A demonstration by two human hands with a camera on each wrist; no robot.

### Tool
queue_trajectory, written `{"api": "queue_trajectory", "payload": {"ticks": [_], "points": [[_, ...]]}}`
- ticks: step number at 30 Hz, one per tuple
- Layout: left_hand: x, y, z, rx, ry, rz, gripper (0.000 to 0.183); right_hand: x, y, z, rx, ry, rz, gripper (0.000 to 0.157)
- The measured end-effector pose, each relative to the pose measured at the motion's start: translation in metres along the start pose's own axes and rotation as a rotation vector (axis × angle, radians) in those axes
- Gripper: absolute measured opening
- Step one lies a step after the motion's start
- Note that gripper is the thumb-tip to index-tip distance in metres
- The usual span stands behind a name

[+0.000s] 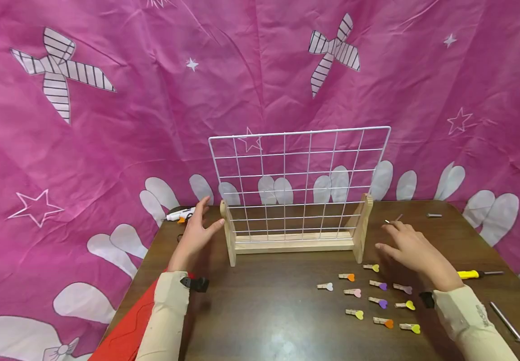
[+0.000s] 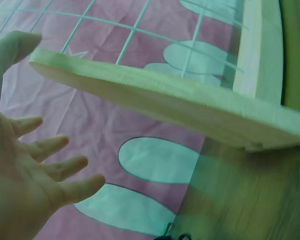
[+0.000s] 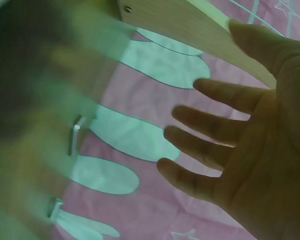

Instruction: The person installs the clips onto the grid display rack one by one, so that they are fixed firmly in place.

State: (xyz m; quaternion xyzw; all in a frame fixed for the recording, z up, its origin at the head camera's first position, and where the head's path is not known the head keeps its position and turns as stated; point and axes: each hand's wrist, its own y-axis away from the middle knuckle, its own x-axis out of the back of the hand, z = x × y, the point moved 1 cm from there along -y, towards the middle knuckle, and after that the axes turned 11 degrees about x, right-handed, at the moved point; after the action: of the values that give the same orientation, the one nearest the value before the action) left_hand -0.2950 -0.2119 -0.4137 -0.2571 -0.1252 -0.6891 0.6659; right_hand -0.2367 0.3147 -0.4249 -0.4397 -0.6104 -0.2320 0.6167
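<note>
A white wire grid (image 1: 309,132) stands upright, leaning slightly back, in a wooden stand (image 1: 293,245) on the table. My left hand (image 1: 194,236) is beside the left wooden upright (image 1: 229,235), fingers spread and holding nothing. Its thumb tip comes close to the top of that upright; whether they touch I cannot tell. In the left wrist view the palm of the left hand (image 2: 35,175) faces the upright (image 2: 165,95). To the right of the right upright (image 1: 361,233) hovers my right hand (image 1: 415,250), extended, with nothing in its grasp.
Several small wooden clothespins with coloured hearts (image 1: 354,314) lie in front of the stand, right of centre. A yellow-handled screwdriver (image 1: 469,275) and a metal rod (image 1: 506,321) lie at the right. A white glue gun (image 1: 181,214) is behind the left hand. Small metal pieces (image 1: 434,215) lie back right.
</note>
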Motion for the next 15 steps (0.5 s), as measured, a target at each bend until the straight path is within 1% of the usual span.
{"api": "queue_trajectory", "payload": {"ticks": [3,6,8,10,13,15], "points": [[-0.002,0.003,0.006,-0.025,0.106,-0.014,0.065,-0.012,0.003,-0.001,0.012,-0.020,-0.057,0.050],[-0.004,0.008,0.016,-0.051,0.200,-0.039,0.058,-0.022,0.005,-0.003,0.012,-0.067,-0.136,0.046],[-0.007,0.010,0.022,-0.073,0.241,-0.052,0.056,-0.027,0.005,-0.004,0.005,-0.113,-0.186,0.038],[-0.010,0.010,0.024,-0.078,0.261,-0.054,0.056,-0.032,0.005,-0.004,-0.001,-0.159,-0.231,0.029],[-0.015,0.009,0.024,-0.072,0.271,-0.053,0.057,-0.038,0.005,-0.006,-0.009,-0.203,-0.269,0.016],[-0.019,0.007,0.023,-0.050,0.268,-0.055,0.059,-0.040,0.005,-0.006,-0.005,-0.207,-0.279,0.014]]}}
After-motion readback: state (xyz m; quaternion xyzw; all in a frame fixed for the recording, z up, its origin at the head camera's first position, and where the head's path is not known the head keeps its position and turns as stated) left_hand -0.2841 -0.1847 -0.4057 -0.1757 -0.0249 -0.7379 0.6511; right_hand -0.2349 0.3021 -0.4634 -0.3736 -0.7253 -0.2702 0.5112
